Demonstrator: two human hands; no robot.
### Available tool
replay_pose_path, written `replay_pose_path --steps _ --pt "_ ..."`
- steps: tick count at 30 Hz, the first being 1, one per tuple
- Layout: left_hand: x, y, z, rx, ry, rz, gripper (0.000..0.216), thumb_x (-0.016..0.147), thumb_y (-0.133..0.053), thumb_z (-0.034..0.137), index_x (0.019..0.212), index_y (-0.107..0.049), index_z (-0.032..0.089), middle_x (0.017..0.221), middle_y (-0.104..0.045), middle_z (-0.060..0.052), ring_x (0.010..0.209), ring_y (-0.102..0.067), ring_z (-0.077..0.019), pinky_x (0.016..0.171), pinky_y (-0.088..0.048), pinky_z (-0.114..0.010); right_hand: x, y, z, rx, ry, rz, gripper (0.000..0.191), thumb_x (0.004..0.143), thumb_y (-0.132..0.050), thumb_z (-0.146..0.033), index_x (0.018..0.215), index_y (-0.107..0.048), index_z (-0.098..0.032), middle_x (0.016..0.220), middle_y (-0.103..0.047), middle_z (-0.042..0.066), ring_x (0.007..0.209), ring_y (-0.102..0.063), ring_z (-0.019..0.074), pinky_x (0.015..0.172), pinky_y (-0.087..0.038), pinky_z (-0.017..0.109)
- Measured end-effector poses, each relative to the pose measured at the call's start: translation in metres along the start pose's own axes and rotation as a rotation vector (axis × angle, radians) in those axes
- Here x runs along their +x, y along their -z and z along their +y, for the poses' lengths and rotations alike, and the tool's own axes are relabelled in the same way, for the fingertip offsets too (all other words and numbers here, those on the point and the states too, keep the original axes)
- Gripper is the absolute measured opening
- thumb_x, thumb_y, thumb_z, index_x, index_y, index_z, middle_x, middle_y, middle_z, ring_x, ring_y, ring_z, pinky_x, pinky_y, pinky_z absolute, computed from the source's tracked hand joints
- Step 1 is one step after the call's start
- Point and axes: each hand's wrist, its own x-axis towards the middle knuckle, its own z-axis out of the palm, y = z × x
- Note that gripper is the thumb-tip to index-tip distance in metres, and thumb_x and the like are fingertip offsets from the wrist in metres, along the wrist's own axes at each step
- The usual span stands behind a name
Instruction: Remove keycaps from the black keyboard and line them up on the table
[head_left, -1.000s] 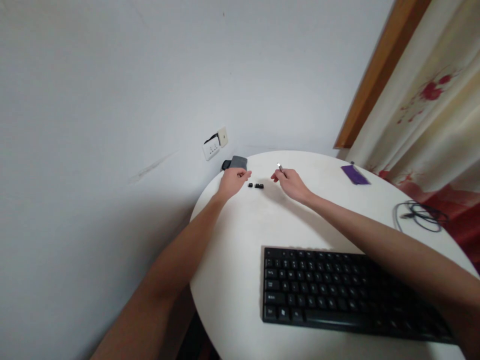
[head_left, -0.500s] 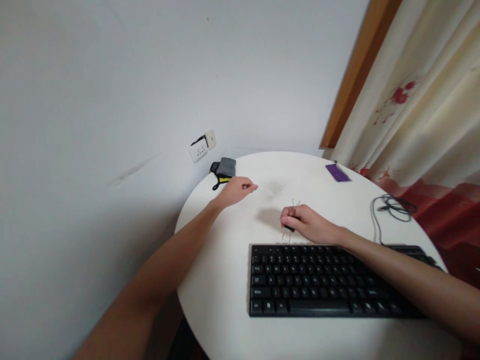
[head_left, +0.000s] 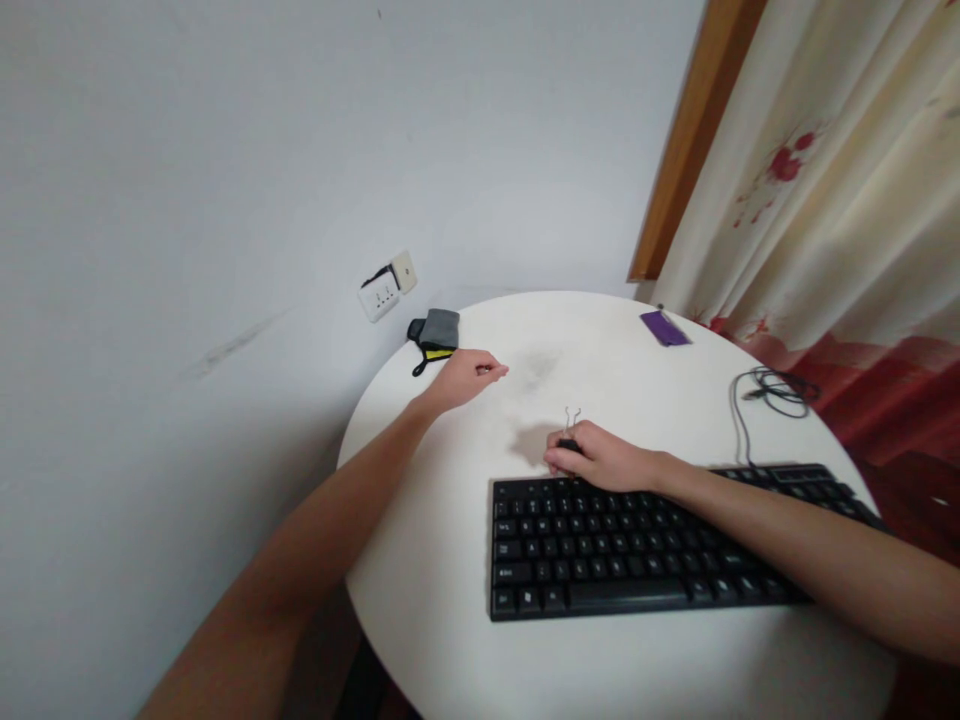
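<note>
Where the wall (head_left: 187,200) and the curtain (head_left: 840,170) flank it, the round white counter (head_left: 420,560) carries the things in use; on its near side the keyboard (head_left: 577,550) lies flat, space bar toward the person, presumably so that its keys come within easy reach; the left hand (head_left: 461,380) is beyond the keyboard's left corner, near the wall side, its fingers curled in toward the thumb, though I cannot tell whether they pinch anything; the right hand (head_left: 604,455) is at the keyboard's top edge, fingers closed on a small tool (head_left: 568,444); the cable (head_left: 754,395) lies in loose loops near the right rim, perhaps gathered there to keep it out of the way; the grey pouch (head_left: 441,328), yellow showing beneath it, sits behind the left hand, likely set aside; no opening shows, so its contents cannot be told; the purple packet (head_left: 664,328) lies by the far right rim, whatever it may contain hidden too; the tool is pinched at its black body, probably to leave its upward wire ends free; its lower end is hidden.
</note>
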Motion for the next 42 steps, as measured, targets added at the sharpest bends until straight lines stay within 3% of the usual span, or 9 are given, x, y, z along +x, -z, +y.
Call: replay_pose_path --steps 5,12,18,21,27,34,37,42 --pt "-0.001 -0.003 0.008 -0.006 -0.006 -0.025 0.029 0.087 -0.059 0.038 0.079 -0.074 0.014 0.072 -0.070 -0.003 0.065 -0.056 -0.0128 0.062 -0.038 -0.025 0.002 -0.005 0.005 0.094 -0.081 0.070 0.043 0.099 -0.040 -0.037 0.071 -0.064 -0.015 0.064 -0.061 0.002 0.060 -0.054 0.0117 0.063 -0.042 0.024" --pt "-0.002 -0.008 0.019 -0.067 -0.015 -0.079 0.026 0.087 -0.061 0.035 0.080 -0.074 0.015 0.075 -0.071 -0.003 0.068 -0.058 -0.0126 0.063 -0.040 -0.024 0.011 -0.006 0.019 0.390 -0.261 0.155 0.062 0.096 -0.037 -0.057 0.060 -0.064 -0.014 0.045 -0.056 0.002 0.039 -0.047 0.0093 0.044 -0.036 0.022" --pt "-0.008 -0.019 0.053 -0.294 -0.066 -0.235 0.024 0.088 -0.063 0.034 0.097 -0.074 0.016 0.087 -0.071 -0.006 0.075 -0.060 -0.0128 0.065 -0.043 -0.024 0.018 0.000 0.035 0.433 -0.293 0.616 0.061 0.090 -0.042 -0.064 0.066 -0.064 -0.014 0.051 -0.063 0.006 0.042 -0.055 0.0126 0.043 -0.041 0.023" --pt "-0.013 -0.035 0.065 -0.434 -0.071 -0.308 0.032 0.081 -0.071 0.032 0.109 -0.070 0.017 0.097 -0.071 -0.007 0.083 -0.064 -0.0144 0.074 -0.048 -0.027 0.019 0.001 0.041 0.397 -0.299 0.734 0.062 0.090 -0.042 -0.065 0.065 -0.064 -0.013 0.052 -0.064 0.008 0.043 -0.057 0.0139 0.043 -0.042 0.024" --pt "-0.017 -0.063 0.068 -0.569 -0.063 -0.196 0.031 0.079 -0.074 0.025 0.106 -0.062 0.015 0.090 -0.068 -0.005 0.082 -0.064 -0.0139 0.081 -0.052 -0.031 0.017 0.002 0.042 0.321 -0.322 0.777 0.060 0.091 -0.044 -0.063 0.068 -0.066 -0.012 0.058 -0.068 0.010 0.048 -0.061 0.0152 0.045 -0.046 0.024" --pt "-0.016 -0.059 0.067 -0.223 -0.307 -0.136 0.013 0.089 -0.064 0.023 0.100 -0.066 0.017 0.095 -0.067 -0.005 0.085 -0.063 -0.0145 0.082 -0.052 -0.031 0.017 0.001 0.040 0.444 -0.420 0.709 0.054 0.094 -0.043 -0.055 0.080 -0.070 -0.010 0.064 -0.071 0.012 0.057 -0.069 0.0184 0.051 -0.051 0.025" --pt "-0.016 -0.058 0.066 -0.116 -0.428 -0.123 0.016 0.094 -0.057 0.024 0.103 -0.068 0.019 0.099 -0.067 -0.007 0.094 -0.062 -0.0165 0.088 -0.050 -0.033 0.017 0.002 0.040 0.401 -0.393 0.740 0.051 0.094 -0.045 -0.051 0.080 -0.070 -0.010 0.063 -0.071 0.012 0.056 -0.068 0.0178 0.050 -0.050 0.025" --pt "-0.015 -0.059 0.064 -0.059 -0.472 -0.116 0.021 0.095 -0.054 0.026 0.108 -0.069 0.020 0.102 -0.065 -0.008 0.096 -0.061 -0.0173 0.088 -0.050 -0.033 0.016 0.003 0.041 0.299 -0.322 0.772 0.050 0.093 -0.047 -0.050 0.080 -0.072 -0.009 0.057 -0.068 0.009 0.051 -0.062 0.0158 0.051 -0.048 0.026"
